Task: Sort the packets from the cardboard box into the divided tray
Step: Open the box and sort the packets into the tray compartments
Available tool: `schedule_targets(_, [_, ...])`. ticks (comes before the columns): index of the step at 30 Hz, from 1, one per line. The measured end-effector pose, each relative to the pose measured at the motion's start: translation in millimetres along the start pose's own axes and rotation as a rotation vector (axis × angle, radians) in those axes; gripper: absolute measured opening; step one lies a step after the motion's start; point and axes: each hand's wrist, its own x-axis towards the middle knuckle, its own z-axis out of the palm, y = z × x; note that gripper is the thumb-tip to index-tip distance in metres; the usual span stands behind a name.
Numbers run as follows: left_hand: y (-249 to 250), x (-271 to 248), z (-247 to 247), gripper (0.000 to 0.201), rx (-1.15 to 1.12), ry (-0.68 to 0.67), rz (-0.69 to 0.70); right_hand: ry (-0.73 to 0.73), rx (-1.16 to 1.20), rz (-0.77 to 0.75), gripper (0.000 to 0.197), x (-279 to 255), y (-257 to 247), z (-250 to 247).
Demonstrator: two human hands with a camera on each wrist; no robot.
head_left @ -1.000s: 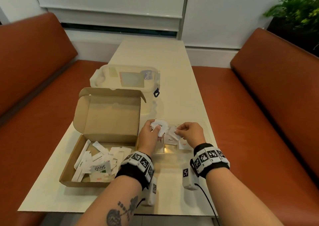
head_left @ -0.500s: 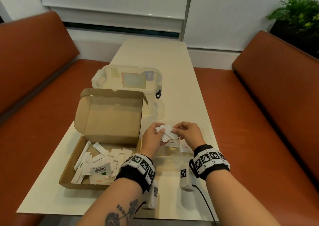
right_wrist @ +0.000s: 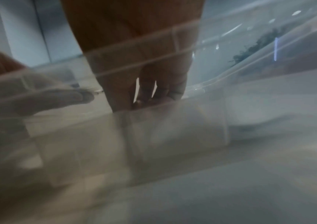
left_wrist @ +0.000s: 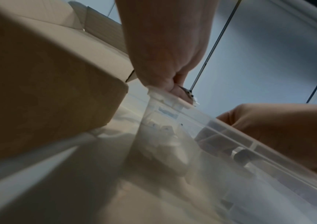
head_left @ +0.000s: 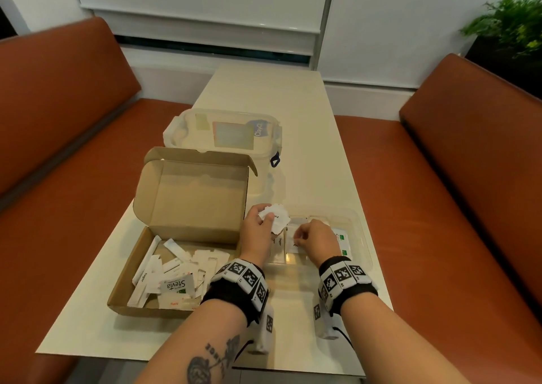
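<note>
Head view: we are sitting at a cream table (head_left: 264,96) with the open cardboard box (head_left: 187,204) at our left and the clear divided tray (head_left: 362,237) just beside it on the right. Our left hand (head_left: 258,231) is hovering over the tray's left end, fingers curled round a small crumpled bunch of white packets (head_left: 275,216). Our right hand (head_left: 315,240) is reaching down into a middle compartment, fingertips pinching one white packet (head_left: 294,244) against the tray floor (the print on it is too small to read). More packets are lying in the tray: one marked Sugar (head_left: 282,241) in a left compartment, and two with green marks (head_left: 343,244) at the right. In the box a loose heap of white sachets (head_left: 176,269) is lying flat, a Stevia sachet (head_left: 176,285) on top near the front edge.

Left wrist view: blurred; we are seeing the box wall (left_wrist: 48,91) at left, the tray rim (left_wrist: 230,133) running across, and our fingers closed on something white at the rim.

Right wrist view: we are looking through the tray's clear wall (right_wrist: 201,121) at our fingers (right_wrist: 148,84), which are pointing down into the compartment; the grip itself is too blurred to confirm here.

Behind the box a clear lidded container (head_left: 223,134) is standing on the table.
</note>
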Motion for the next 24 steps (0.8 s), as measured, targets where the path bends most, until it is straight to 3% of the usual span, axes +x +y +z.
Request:
schedule_targets(5, [0.3,-0.2,0.2,0.017,0.004,-0.002,-0.009,0.070,-0.020,-0.045,0.008,-1.1,-0.5,3.2])
schedule_targets(11, [2.4,-1.1,1.4,0.018,0.015,-0.006,-0.001,-0.061,-0.147,-0.096,0.015,-1.5,-1.6,5.2])
schedule_targets(17, [4.0,-3.2,1.1,0.021,0.102,-0.036,0.023,-0.047,-0.172,-0.095,0.020,-0.6,-3.3,3.7])
schedule_targets(21, [4.1,-3.4,-0.2,0.023,0.088,-0.048,0.010,-0.059,-0.133,-0.082,0.018,-0.8,-2.8,3.5])
schedule_targets(24, [5.4,-3.9,-0.2,0.023,0.032,-0.070,-0.030,0.025,0.038,-0.044,0.014,-3.0,-3.1,0.5])
